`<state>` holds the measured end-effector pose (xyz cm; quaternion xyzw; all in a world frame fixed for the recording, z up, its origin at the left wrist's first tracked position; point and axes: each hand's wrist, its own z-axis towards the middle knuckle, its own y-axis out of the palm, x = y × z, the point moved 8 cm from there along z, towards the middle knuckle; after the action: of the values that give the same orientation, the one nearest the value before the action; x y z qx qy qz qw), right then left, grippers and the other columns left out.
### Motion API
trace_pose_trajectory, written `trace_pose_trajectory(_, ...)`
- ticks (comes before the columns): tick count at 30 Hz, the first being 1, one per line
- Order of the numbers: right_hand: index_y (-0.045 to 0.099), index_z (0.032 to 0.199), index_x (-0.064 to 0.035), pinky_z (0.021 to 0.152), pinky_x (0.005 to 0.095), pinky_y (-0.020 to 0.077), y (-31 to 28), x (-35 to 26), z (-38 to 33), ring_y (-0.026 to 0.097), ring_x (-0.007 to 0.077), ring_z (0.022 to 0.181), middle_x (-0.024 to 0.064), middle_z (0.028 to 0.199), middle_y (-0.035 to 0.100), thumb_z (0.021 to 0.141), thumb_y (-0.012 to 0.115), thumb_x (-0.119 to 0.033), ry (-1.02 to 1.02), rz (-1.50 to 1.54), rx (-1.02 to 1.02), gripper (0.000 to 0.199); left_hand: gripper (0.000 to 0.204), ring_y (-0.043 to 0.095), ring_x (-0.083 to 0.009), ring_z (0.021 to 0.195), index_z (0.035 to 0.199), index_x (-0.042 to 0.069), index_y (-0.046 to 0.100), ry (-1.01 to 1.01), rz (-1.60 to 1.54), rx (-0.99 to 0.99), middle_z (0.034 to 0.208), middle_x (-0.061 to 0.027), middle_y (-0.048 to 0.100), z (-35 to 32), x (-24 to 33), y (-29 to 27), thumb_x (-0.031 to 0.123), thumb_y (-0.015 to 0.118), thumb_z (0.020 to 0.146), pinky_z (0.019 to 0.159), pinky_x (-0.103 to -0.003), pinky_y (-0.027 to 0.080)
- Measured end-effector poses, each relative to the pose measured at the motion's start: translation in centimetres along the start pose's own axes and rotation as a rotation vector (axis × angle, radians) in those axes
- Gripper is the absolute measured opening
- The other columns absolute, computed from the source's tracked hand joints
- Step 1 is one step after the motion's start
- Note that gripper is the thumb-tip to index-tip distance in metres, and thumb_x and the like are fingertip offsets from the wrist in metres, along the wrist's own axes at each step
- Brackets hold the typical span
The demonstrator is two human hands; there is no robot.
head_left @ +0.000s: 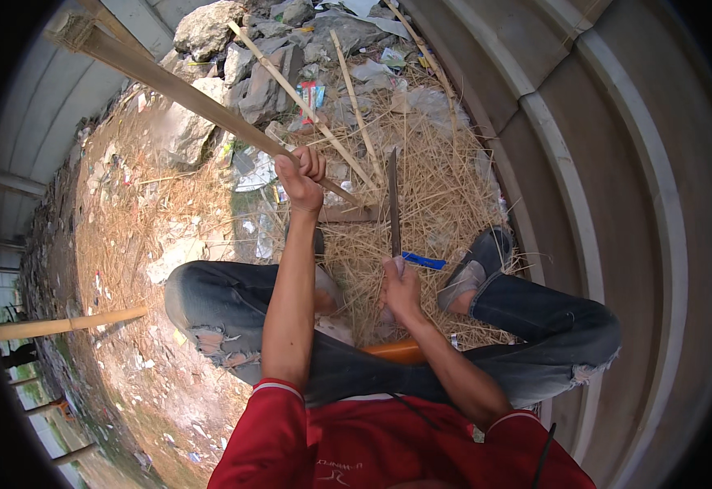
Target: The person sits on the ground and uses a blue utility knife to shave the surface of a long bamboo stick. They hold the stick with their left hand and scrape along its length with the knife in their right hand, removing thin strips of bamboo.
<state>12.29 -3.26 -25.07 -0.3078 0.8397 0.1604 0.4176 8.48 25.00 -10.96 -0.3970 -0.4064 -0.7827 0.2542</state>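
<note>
My left hand is closed round a long bamboo pole, near its lower end. The pole slants from the upper left down to a wooden block on the ground; I cannot tell whether its tip touches the block. In my right hand is the pale, wrapped handle of a machete, its long dark blade pointing away from me, to the right of the pole's tip. A blue strip lies beside the handle. Straw and slivers cover the ground around the blade.
Thin bamboo strips lean beyond the block, near grey rocks and litter. A corrugated metal wall runs along the right. Another bamboo pole juts in at left. My shod foot is right of the machete.
</note>
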Motion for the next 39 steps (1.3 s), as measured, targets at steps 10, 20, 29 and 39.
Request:
trace_pose_trajectory(10, 0.054, 0.085, -0.0021, 0.043, 0.0306, 0.0396, -0.4, 2.2, -0.8, 0.051, 0.0127, 0.046, 0.0033, 0.055, 0.049, 0.099, 0.056, -0.029, 0.012, -0.063, 0.012, 0.031, 0.070, 0.016, -0.0087, 0.053, 0.062, 0.015, 0.025, -0.085, -0.039, -0.219, 0.059, 0.0057, 0.020, 0.3, -0.1, 2.7, 0.077, 0.033, 0.092, 0.049, -0.026, 0.016)
trace_pose_trajectory(20, 0.048, 0.071, -0.0019, 0.054, 0.0336, 0.0384, -1.5, -7.4, 0.2, 0.042, 0.0135, 0.056, 0.0039, 0.058, 0.045, 0.097, 0.059, -0.027, -0.487, -0.137, 0.077, 0.038, 0.074, 0.032, -0.0105, 0.049, 0.062, 0.009, 0.032, 0.047, 0.090, -0.008, 0.055, 0.0013, 0.029, 0.1, 0.8, 2.7, 0.078, 0.033, 0.090, 0.046, -0.025, 0.023)
trace_pose_trajectory(29, 0.052, 0.077, -0.0008, 0.054, 0.0317, 0.0380, -1.7, -7.0, -1.2, 0.041, 0.0100, 0.059, 0.0022, 0.060, 0.046, 0.096, 0.062, -0.026, -0.467, -0.086, 0.038, 0.033, 0.074, 0.035, -0.0132, 0.046, 0.061, 0.008, 0.034, 0.153, 0.201, 0.089, 0.056, -0.0022, 0.035, -0.3, 1.5, 2.0, 0.074, 0.029, 0.094, 0.044, -0.027, 0.031)
trace_pose_trajectory(39, 0.051, 0.079, -0.0055, 0.035, 0.0303, 0.0396, 0.6, 0.0, -0.5, 0.048, 0.0124, 0.038, 0.0013, 0.056, 0.047, 0.098, 0.060, -0.037, 0.030, 0.008, -0.133, 0.038, 0.075, 0.035, -0.0142, 0.039, 0.053, 0.008, 0.033, 0.322, 0.209, 0.312, 0.047, -0.0042, 0.034, -0.8, 2.9, 0.6, 0.070, 0.031, 0.096, 0.039, -0.026, 0.030)
